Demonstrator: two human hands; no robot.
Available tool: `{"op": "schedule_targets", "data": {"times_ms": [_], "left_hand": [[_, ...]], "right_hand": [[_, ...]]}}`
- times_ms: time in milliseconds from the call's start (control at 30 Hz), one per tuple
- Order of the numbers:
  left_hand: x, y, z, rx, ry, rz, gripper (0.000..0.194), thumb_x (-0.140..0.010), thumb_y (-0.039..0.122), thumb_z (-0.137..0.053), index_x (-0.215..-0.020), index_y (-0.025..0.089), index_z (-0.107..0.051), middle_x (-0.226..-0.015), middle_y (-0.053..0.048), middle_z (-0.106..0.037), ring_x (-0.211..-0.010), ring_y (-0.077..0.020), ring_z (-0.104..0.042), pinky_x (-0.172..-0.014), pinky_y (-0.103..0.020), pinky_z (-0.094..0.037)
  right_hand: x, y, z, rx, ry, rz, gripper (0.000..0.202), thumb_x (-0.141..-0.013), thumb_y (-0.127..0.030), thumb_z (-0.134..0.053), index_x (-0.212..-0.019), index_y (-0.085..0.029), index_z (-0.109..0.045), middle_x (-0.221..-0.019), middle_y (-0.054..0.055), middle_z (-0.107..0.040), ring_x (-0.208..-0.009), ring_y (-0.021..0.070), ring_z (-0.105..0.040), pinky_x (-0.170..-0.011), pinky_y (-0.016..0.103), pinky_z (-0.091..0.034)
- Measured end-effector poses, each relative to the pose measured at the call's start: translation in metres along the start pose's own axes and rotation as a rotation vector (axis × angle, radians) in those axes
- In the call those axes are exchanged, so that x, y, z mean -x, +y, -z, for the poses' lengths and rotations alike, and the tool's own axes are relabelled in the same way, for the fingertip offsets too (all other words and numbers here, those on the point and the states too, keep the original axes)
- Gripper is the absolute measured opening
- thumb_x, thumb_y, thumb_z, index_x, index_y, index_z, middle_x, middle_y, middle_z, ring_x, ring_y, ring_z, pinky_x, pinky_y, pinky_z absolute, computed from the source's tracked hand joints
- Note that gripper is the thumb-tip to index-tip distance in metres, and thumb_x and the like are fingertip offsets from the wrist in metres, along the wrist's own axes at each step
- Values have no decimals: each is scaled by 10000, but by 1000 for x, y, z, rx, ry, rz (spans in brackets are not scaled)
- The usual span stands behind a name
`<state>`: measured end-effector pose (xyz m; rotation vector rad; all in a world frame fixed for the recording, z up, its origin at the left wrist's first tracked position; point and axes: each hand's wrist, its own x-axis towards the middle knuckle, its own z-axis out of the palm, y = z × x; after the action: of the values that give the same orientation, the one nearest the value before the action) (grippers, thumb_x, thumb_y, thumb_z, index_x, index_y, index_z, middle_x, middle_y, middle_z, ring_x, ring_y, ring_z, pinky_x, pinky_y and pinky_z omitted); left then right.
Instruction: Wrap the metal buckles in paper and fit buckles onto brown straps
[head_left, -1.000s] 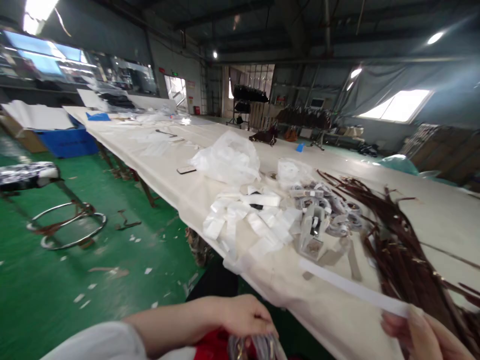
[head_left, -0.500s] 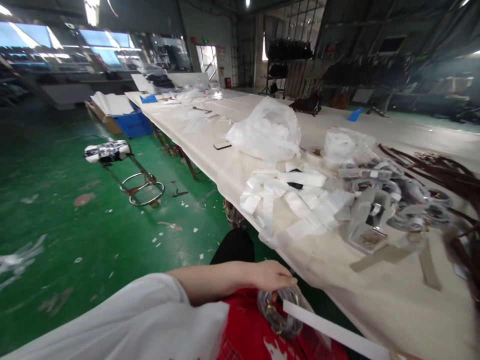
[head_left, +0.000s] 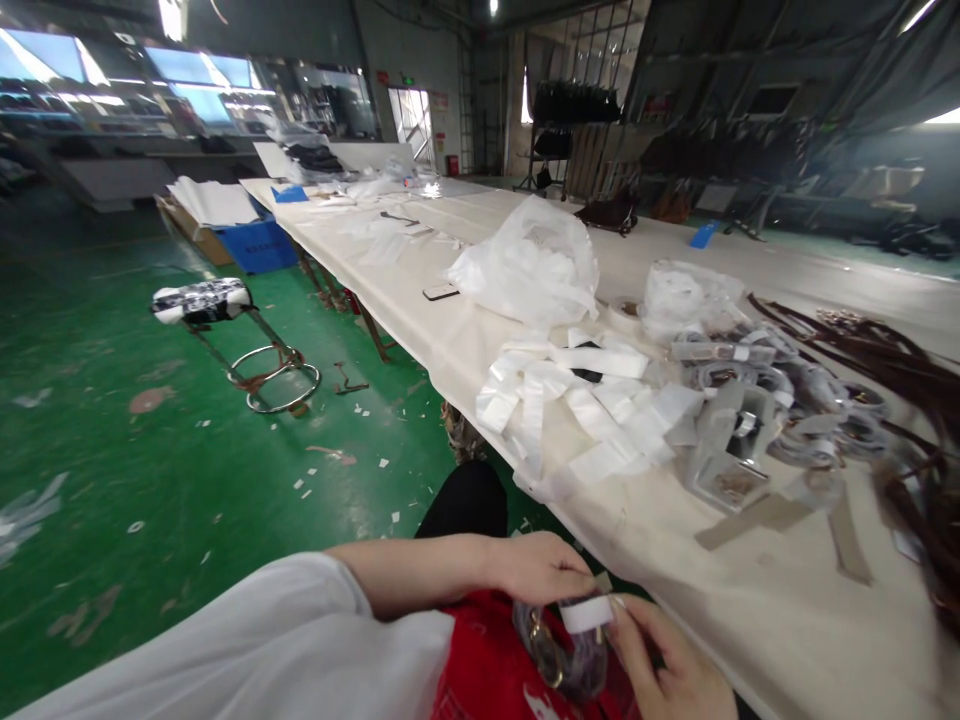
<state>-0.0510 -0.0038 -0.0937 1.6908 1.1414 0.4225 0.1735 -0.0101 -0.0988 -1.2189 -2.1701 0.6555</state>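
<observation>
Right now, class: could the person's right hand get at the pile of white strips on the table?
Probably not at once: the right hand is pinching a white strip on the coiled item, though the pile of white strips lies unobstructed.

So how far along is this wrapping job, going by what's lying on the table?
Done, it seems: a cluster of wrapped coils lies on the table. In hand: the left hand holds a bagged coiled piece over the lap while the right hand presses a white paper strip onto it. Left: a heap of loose brown straps and a pile of unused white strips, so plenty probably remains.
</observation>
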Motion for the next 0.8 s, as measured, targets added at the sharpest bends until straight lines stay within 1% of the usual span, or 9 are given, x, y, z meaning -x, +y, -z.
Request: {"op": "schedule_targets", "data": {"times_ms": [100,233,333,400,467,567,633,700,800], "left_hand": [[4,5,-3,-95,28,-124,447,-985,440,-462,-788,138,-727,-712,-29,-670,-652,-122,-551,-639,-204,-442],[8,7,-8,-158,141,-157,459,-972,429,-462,-649,164,-651,-620,-19,-587,-602,-114,-486,-599,-207,-407],[11,7,-8,-143,165,-151,455,-977,429,-437,-656,173,-633,-642,-24,-581,-622,-121,-495,-605,-205,-414],[12,6,-8,-132,162,-149,453,-979,436,-436,-670,173,-637,-665,-28,-591,-636,-125,-513,-617,-205,-428],[13,6,-7,-116,151,-165,449,-984,436,-439,-691,170,-652,-704,-39,-612,-691,-137,-551,-661,-209,-455],[12,7,-8,-104,148,-198,415,-985,407,-465,-720,167,-676,-824,-70,-649,-869,-174,-600,-784,-226,-488],[10,7,-9,-121,169,-169,357,-971,365,-507,-730,171,-686,-868,-75,-645,-957,-189,-596,-830,-231,-490],[8,8,-10,-149,167,-110,310,-959,326,-537,-737,175,-691,-829,-56,-625,-925,-180,-595,-795,-221,-485],[5,8,-11,-201,153,-39,291,-945,302,-558,-721,167,-685,-729,-21,-586,-739,-140,-564,-653,-202,-436]], "right_hand": [[-12,17,-7,-71,3,25,327,-937,-515,-536,-931,-260,-741,-930,25,-791,-825,225,-754,-728,261,-586],[-13,38,-19,-216,-88,-224,442,-929,-575,-488,-874,-230,-758,-909,91,-786,-854,286,-739,-736,322,-587],[-10,52,-31,-325,-244,-277,540,-790,-675,-591,-871,-177,-782,-851,155,-781,-771,343,-728,-738,406,-583],[-9,54,-37,-448,-375,-344,551,-767,-675,-616,-873,-157,-774,-815,142,-774,-757,334,-721,-737,406,-575],[-11,48,-38,-606,-440,-461,517,-828,-638,-583,-855,-150,-753,-778,104,-761,-757,295,-715,-705,352,-562],[-17,30,-30,-684,-330,-523,469,-807,-605,-651,-836,-146,-746,-750,57,-736,-761,258,-682,-715,305,-527],[-23,18,-21,-639,-273,-494,419,-802,-573,-677,-814,-161,-752,-745,38,-722,-771,249,-657,-722,292,-508],[-27,8,-11,-578,-251,-436,397,-818,-558,-662,-801,-172,-756,-745,36,-718,-773,252,-649,-718,289,-504],[-28,-1,1,-556,-278,-379,400,-828,-563,-646,-837,-183,-773,-786,46,-741,-795,263,-669,-739,288,-521]]}}
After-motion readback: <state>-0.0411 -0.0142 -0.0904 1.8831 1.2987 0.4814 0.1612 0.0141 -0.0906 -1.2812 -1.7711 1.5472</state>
